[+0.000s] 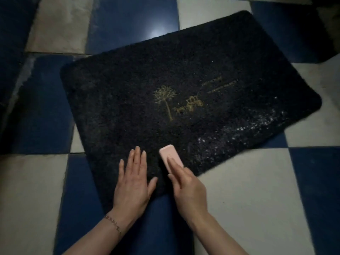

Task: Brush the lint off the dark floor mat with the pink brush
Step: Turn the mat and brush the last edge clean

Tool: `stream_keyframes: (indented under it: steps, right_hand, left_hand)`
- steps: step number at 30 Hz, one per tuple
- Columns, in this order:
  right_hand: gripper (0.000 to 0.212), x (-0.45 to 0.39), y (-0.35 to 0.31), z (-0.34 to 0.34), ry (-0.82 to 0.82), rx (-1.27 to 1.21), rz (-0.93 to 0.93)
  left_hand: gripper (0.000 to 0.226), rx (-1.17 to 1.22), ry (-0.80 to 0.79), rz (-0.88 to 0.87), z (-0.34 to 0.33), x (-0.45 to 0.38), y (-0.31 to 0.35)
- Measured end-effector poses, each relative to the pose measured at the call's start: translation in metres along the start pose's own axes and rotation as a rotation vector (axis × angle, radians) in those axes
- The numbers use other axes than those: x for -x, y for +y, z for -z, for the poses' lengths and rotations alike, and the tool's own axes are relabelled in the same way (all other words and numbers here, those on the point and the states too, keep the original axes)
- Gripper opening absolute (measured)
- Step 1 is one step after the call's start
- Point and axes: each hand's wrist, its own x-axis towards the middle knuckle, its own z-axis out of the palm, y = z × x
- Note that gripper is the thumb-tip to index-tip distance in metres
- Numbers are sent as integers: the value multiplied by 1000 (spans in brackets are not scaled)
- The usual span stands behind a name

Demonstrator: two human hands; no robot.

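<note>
A dark shaggy floor mat [128,89] with a gold tree-and-carriage design lies tilted on the tiled floor. White lint [244,129] speckles its near right part. My right hand [185,184] holds the pink brush [170,156] on the mat near its front edge, fingers laid along the brush's top and thumb at its side. My left hand [133,181] presses flat on the mat just left of the brush, fingers straight and spread.
The floor is a checkerboard of blue tiles [46,107] and white tiles [248,199]. A second dark mat edge [294,34] shows at the top right. A bracelet sits on my left wrist [113,222].
</note>
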Motion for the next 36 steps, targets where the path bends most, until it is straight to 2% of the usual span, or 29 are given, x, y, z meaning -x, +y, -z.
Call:
stream_keyframes:
  steps: [4, 7, 12, 18, 23, 29, 33, 36]
  right_hand:
    - [47, -6, -30, -20, -30, -22, 80]
    - [50, 1, -39, -28, -71, -16, 148]
    - [45, -8, -21, -12, -59, 147, 234]
    - [47, -17, 29, 28, -11, 186, 102]
    - [50, -4, 9, 16, -4, 74, 91]
    - [49, 20, -30, -24, -109, -60, 141]
    - [46, 6, -12, -13, -77, 94, 198]
    - [48, -5, 30, 16, 21, 115, 105]
  left_hand:
    - [69, 37, 46, 94, -1, -2, -23]
    - [68, 39, 33, 81, -2, -1, -29]
    - [63, -40, 52, 91, -5, -1, -28]
    - [66, -70, 62, 88, -5, 0, -27]
    - [66, -44, 77, 89, -5, -2, -26]
    - [66, 2, 107, 74, -5, -1, -29]
    - [66, -30, 91, 74, -7, -1, -30]
    - [66, -58, 74, 86, -8, -2, -31]
